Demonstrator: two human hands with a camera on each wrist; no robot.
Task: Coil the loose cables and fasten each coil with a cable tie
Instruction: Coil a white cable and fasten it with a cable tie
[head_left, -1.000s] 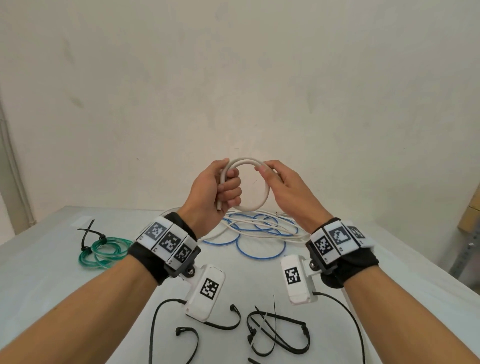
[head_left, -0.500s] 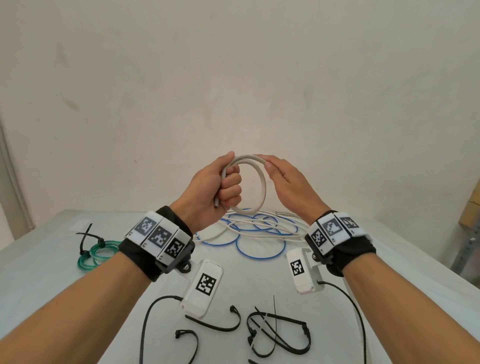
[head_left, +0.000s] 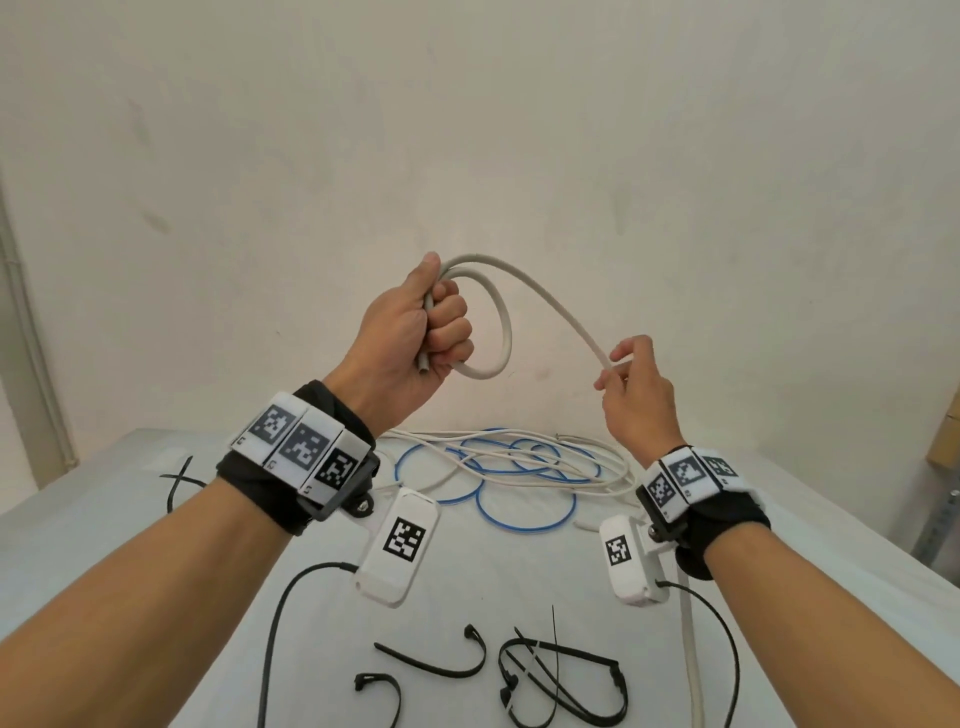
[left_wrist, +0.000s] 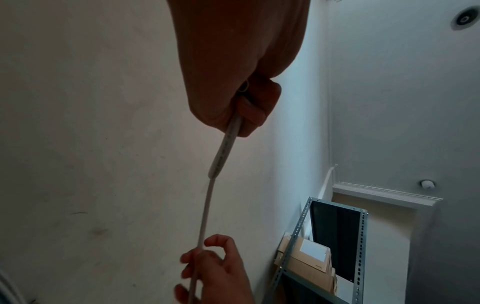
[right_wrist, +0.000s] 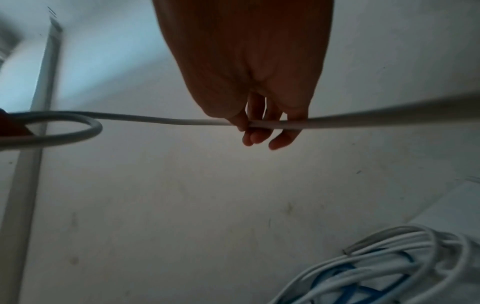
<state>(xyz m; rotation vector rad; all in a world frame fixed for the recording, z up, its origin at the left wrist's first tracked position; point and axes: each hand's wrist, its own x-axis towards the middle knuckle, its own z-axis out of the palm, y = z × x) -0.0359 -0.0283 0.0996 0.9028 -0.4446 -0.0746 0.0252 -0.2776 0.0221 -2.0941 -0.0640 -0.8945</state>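
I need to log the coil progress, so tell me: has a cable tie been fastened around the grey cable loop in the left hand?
No: the grey cable loop in the left hand is bare, with no tie around it.

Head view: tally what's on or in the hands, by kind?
hands: 2, left hand and right hand
wrist cameras: 2
marker bands: 2
grey cable, held by both: 1
total: 7

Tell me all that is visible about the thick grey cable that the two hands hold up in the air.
The grey cable is thick, round and smooth, like plastic-sheathed wire. The left hand grips one loop of it in a fist, with the cut end poking out below. From the loop it runs down to the right hand, which pinches it, then hangs toward the table.
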